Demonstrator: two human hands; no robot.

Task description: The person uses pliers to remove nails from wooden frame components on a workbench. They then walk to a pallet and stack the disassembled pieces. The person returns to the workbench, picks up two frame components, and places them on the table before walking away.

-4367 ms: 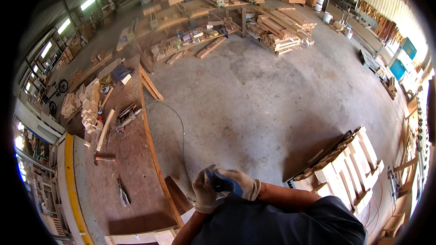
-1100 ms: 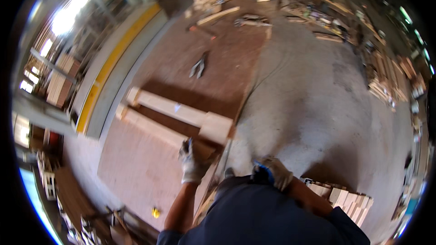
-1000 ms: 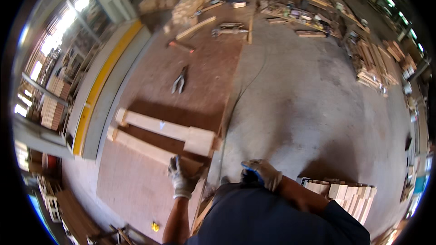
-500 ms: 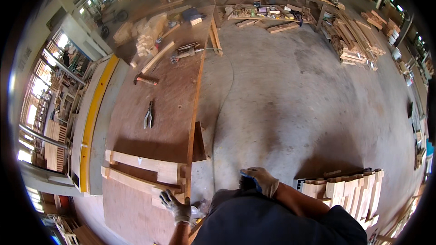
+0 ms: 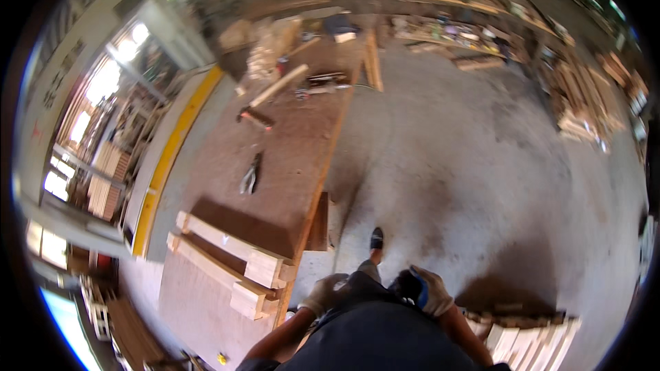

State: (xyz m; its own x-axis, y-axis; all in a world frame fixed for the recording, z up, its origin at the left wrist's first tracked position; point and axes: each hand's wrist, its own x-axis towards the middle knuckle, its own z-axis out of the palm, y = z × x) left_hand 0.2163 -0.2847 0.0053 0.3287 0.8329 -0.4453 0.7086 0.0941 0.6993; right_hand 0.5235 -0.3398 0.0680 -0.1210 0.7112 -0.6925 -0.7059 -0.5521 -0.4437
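My right hand [image 5: 434,293], in a pale work glove, is in front of my body at the lower middle, its fingers curled round a dark object with a blue edge [image 5: 407,286] whose kind I cannot make out. Close to the dark shirt, my left hand [image 5: 322,294], also gloved, is beside the workbench edge; its fingers are blurred and partly hidden. Two pale notched wooden pieces [image 5: 234,246] lie side by side on the near part of the brown workbench [image 5: 206,302], to the left of my left hand.
Pliers [image 5: 250,174], an orange-handled hammer [image 5: 256,118] and a wooden strip [image 5: 279,85] lie farther along the bench. Stacked timber [image 5: 533,343] stands at lower right, with more boards [image 5: 584,96] at far right. A shelved table [image 5: 440,31] is at the back.
My left hand has moved off the wooden pieces, rightward to my body. My right hand has moved slightly right and lower, still holding the dark object. The view has turned; a shoe now shows.
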